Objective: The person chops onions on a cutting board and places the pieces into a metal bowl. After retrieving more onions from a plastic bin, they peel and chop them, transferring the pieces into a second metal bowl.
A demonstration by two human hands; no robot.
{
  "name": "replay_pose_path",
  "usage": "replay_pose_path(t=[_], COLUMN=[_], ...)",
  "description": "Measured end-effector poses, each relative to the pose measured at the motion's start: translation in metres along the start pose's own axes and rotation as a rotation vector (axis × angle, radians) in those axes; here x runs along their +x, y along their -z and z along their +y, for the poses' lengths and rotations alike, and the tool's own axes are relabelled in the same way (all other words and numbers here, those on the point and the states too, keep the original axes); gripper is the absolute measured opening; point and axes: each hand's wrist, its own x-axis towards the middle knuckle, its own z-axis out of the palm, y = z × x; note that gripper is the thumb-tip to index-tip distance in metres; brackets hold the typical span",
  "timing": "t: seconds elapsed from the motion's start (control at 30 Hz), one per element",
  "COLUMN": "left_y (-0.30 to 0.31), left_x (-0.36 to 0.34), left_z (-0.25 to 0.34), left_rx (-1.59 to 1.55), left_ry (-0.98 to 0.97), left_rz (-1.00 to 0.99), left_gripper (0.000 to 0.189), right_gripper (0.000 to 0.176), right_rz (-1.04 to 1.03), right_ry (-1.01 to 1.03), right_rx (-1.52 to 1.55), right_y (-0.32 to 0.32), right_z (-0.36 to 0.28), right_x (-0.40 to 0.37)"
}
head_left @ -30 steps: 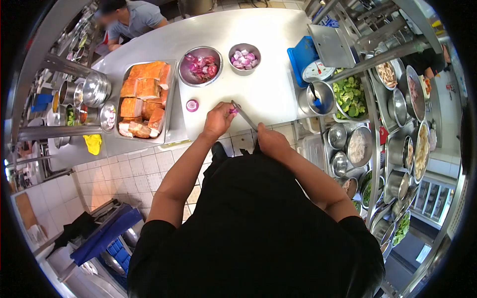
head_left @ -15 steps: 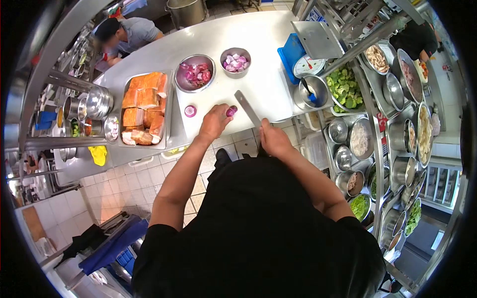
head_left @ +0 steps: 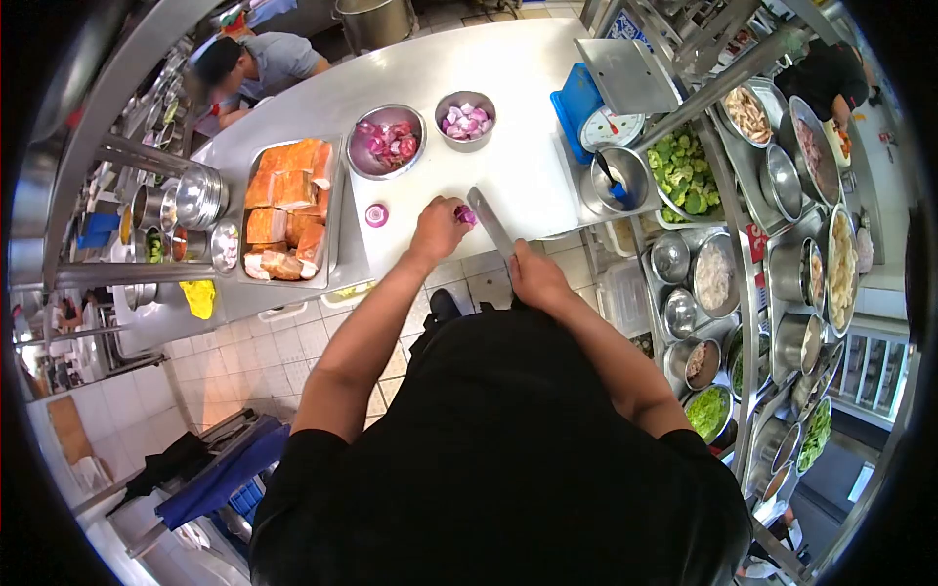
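Observation:
My left hand (head_left: pixel 438 230) has its fingers closed on a piece of red onion (head_left: pixel 465 214) over the white cutting board (head_left: pixel 528 186). In my right hand (head_left: pixel 537 275) is the handle of a knife (head_left: pixel 490 224), its blade slanting up and left, the tip close beside the onion piece. Another onion piece (head_left: pixel 376 215) lies cut face up at the board's left. Behind my hands stand a metal bowl with dark red pieces (head_left: pixel 392 146) and a smaller bowl of cut onion (head_left: pixel 466 122).
On the left sits a tray of meat blocks (head_left: pixel 286 210). At the right are a blue scale (head_left: pixel 580 109), a metal pot (head_left: pixel 635 176), broccoli (head_left: pixel 682 176) and racks of filled bowls. One person (head_left: pixel 269 66) leans at the counter's far left; another (head_left: pixel 821 83) is at far right.
My left hand has moved slightly right with the onion piece, now closer to the blade. The knife is a little steeper. The camera view has shifted slightly.

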Motion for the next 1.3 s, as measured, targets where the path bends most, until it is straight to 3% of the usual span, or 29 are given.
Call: replay_pose_path(t=[0.1,0.23,0.53,0.6,1.3], left_y=[-0.020,-0.024,-0.017,-0.015,-0.027], left_x=[-0.004,-0.006,-0.013,-0.016,-0.016], left_z=[0.000,0.000,-0.001,-0.002,-0.016], left_rx=[0.030,0.005,-0.006,-0.062,-0.202], left_ry=[0.028,0.066,0.014,-0.070,-0.067], left_rz=[0.133,0.154,0.156,0.232,0.253], left_gripper=[0.036,0.037,0.040,0.042,0.034], right_gripper=[0.023,0.023,0.025,0.024,0.020], right_rz=[-0.025,-0.021,-0.026,-0.001,0.019], right_ry=[0.017,0.034,0.049,0.055,0.177], right_rx=[-0.046,-0.044,-0.084,-0.138,-0.211], right_y=[0.003,0.008,0.025,0.026,0.022], right_z=[-0.011,-0.016,-0.027,-0.027,-0.034], right_x=[0.000,0.000,-0.002,-0.001,0.010])
